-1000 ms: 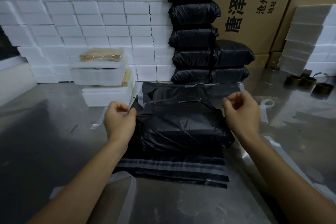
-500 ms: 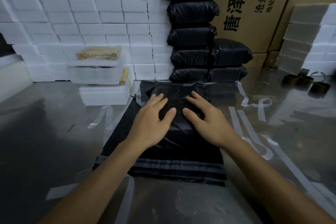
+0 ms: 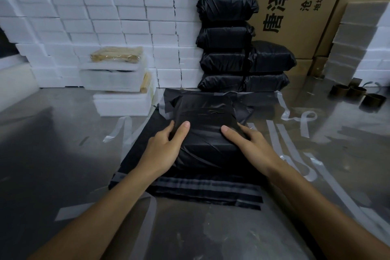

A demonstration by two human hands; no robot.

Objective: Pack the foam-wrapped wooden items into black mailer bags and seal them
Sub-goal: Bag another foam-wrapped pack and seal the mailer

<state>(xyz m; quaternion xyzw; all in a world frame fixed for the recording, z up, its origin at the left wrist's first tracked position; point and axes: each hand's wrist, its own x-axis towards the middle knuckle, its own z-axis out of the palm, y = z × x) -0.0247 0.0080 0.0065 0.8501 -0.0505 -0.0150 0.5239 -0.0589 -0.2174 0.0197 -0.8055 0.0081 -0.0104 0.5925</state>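
My left hand (image 3: 163,150) and right hand (image 3: 251,145) grip a sealed bag (image 3: 207,131); seven bags (image 3: 226,36) stacked, foam packs (image 3: 118,82) remain.

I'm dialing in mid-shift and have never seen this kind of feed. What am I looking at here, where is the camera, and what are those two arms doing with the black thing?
There is no machine here: a person works with bare hands, and the one camera sits on their head, looking forward and down, so the arms reach in from the bottom. The left hand and right hand each grip one side of a filled black mailer bag, thumbs on top. It rests on a flat pile of empty black mailer bags on a shiny metal table. Loose clear strips lie around. Behind stand finished black parcels, a wall of white foam blocks, a small stack of foam-wrapped wooden items, cardboard boxes and empty tape cores on the right.
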